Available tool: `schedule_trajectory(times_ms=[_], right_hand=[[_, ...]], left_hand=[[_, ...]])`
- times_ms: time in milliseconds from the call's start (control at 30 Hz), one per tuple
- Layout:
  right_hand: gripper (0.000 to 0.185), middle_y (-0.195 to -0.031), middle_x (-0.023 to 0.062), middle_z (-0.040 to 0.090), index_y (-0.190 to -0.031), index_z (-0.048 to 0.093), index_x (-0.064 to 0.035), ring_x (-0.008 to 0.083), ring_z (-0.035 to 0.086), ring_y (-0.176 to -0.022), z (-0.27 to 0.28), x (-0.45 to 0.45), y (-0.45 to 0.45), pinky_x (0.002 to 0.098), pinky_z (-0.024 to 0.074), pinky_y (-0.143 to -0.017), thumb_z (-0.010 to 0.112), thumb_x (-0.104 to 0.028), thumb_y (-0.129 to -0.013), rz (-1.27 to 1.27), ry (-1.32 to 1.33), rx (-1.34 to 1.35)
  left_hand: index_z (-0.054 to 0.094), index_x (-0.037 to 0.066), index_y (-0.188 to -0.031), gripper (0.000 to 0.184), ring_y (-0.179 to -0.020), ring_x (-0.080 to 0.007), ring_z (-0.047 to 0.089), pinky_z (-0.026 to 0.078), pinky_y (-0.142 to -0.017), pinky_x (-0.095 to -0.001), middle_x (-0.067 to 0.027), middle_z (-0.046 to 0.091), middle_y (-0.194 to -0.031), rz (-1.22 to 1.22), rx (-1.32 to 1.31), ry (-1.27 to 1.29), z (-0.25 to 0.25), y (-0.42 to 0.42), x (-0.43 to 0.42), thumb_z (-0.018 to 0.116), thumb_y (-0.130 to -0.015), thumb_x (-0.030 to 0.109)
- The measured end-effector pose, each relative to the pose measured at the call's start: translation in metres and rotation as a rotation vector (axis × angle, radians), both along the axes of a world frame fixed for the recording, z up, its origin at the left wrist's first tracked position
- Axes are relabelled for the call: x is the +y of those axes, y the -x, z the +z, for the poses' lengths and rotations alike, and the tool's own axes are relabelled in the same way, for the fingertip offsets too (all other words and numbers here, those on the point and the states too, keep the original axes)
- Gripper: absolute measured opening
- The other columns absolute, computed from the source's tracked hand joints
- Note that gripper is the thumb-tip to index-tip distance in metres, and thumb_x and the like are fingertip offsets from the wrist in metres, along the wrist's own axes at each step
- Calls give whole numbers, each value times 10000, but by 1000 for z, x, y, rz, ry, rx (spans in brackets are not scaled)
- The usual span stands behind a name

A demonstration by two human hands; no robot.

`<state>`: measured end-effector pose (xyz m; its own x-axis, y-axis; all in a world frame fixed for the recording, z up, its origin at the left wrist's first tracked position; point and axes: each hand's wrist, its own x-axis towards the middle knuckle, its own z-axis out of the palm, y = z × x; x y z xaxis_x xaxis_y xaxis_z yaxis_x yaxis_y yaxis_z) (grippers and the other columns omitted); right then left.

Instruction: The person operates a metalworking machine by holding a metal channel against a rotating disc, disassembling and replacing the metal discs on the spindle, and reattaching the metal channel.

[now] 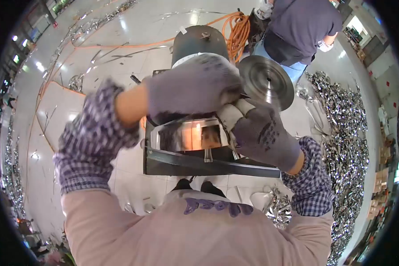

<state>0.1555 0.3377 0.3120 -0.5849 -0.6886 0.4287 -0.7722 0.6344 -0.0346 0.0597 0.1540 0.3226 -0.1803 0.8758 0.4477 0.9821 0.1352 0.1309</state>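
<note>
My left hand, in a grey work glove and blurred by motion, is closed in front of a dark cylindrical machine housing. Close against it is my right hand, also gloved, its pale fingertips curled in. The two hands meet; whatever lies between their fingers is hidden. Just below them sits a shiny metal tray-like piece with an orange reflection, and a narrow metal strip stands at its front edge. A round grey disc wheel is right behind my right hand.
A dark stand is in front of my body. A big heap of shiny metal pieces covers the floor at right, a smaller pile is by my feet. Orange cable lies behind the machine; another person is close by.
</note>
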Motion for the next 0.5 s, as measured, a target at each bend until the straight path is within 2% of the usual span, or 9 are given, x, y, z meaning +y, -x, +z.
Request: schedule_trajectory(times_ms=[67,200,267,300,333,367,433,500], right_hand=[[274,-939,136,605,-929,583,-15,246,615,-759,-3,-1,1,347,491,-649,661,-80,-674,-12,51,-91],[343,-916,153,608,-993,568,-16,303,607,-769,-29,35,-1,378,487,-667,660,-77,-668,-81,219,-219],[352,-897,150,611,-999,571,-16,316,603,-762,-25,36,-2,387,485,-664,663,-75,-664,-60,229,-188],[304,-833,122,610,-967,586,-44,291,601,-717,-16,27,-4,391,471,-620,646,-92,-673,-115,170,-151],[293,-802,112,602,-962,585,-48,281,596,-696,-9,23,-5,392,459,-599,634,-107,-679,-63,1,-98],[282,-772,101,593,-958,584,-53,271,591,-676,-2,19,-2,392,448,-577,622,-122,-686,-3,-169,-41],[238,-699,48,559,-918,577,-65,213,575,-648,21,-2,-2,355,401,-535,585,-180,-710,0,-248,2],[215,-651,7,533,-883,570,-73,167,562,-636,37,-16,-2,321,365,-511,562,-220,-727,-26,-333,7]], left_hand=[[630,28,-966,203,-735,-261,624,509,-668,-345,-119,640,-896,28,75,-20,-5,-7,-37,605,-792,130],[614,-4,-974,190,-706,-194,647,505,-632,-305,-144,654,-832,266,-492,-218,-21,-33,-88,597,-789,34],[622,30,-977,184,-720,-227,650,505,-646,-323,-128,659,-845,199,-197,-142,-12,-21,-69,607,-799,74],[623,41,-982,190,-725,-240,651,507,-652,-329,-128,660,-848,155,-35,-132,-9,-16,-51,613,-798,86],[624,51,-987,195,-730,-253,652,508,-658,-335,-127,661,-851,122,110,-127,-8,-15,-37,619,-797,98],[624,60,-993,203,-736,-262,646,505,-663,-344,-123,658,-850,91,104,-171,-10,-14,-27,618,-796,107],[624,77,-1006,218,-747,-280,635,498,-672,-362,-116,651,-849,-1,109,-261,-14,-8,-10,618,-793,126],[621,76,-1001,210,-751,-282,625,485,-674,-378,-111,641,-837,72,-230,-240,-29,-14,-58,595,-806,148]])
